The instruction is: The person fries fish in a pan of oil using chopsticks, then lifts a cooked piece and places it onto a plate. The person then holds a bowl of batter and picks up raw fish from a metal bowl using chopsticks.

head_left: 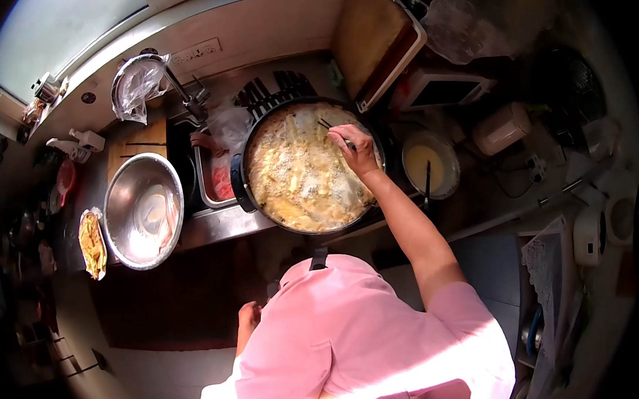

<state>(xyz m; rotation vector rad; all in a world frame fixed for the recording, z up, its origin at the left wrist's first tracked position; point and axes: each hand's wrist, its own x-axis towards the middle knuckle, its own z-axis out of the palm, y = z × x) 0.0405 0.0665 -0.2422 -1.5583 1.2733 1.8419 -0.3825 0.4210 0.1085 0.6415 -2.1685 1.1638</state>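
My right hand (354,148) is closed around a pair of chopsticks (325,124), held over the far right part of a large round pan (240,183). Bubbling, foamy liquid with pale yellow pieces of food (310,171) fills the pan. Down beside my body, left of the pink shirt, is my left hand (250,314). It is small and shaded, its fingers hard to make out, and nothing in it shows. To the right of the pan stands a bowl of pale yellow batter (420,162) with a dark utensil (428,179) in it.
A big metal bowl (130,208) sits at the left, with a bag of yellow food (92,244) beside it. The sink (201,176) holds something pink. A cutting board (379,37) leans behind the pan; a faucet (193,102) rises at the back left.
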